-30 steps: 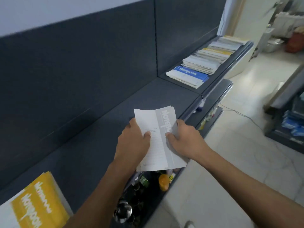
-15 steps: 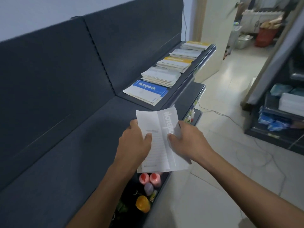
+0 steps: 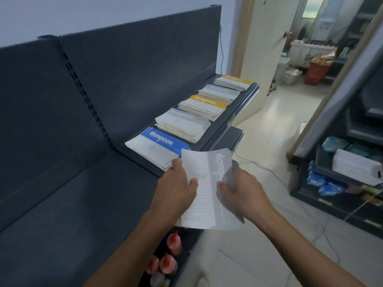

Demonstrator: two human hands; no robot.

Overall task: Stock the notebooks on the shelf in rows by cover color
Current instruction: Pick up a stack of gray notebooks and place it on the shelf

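Observation:
Both hands hold a thin stack of grey-and-white notebooks (image 3: 208, 189) over the front edge of the dark shelf (image 3: 83, 204). My left hand (image 3: 176, 189) grips its left side, my right hand (image 3: 240, 191) its right side. Beyond it, on the raised shelf section, lie several stacks in a row: a blue-banded stack (image 3: 157, 148) nearest, then a grey stack (image 3: 182, 124), a yellow-banded stack (image 3: 204, 105), another grey stack (image 3: 219, 93) and a yellow-banded stack (image 3: 233, 81) at the far end.
Red-capped bottles (image 3: 167, 257) stand on a lower shelf under my arms. A cable (image 3: 259, 166) runs across the tiled floor. Another rack (image 3: 342, 179) with blue packets stands at the right. A doorway with a red bin (image 3: 316, 72) lies ahead.
My view has swung right along the shelf, so the row of stacks has come closer and the yellow stack at the lower left has left the view. Both hands keep the same grip.

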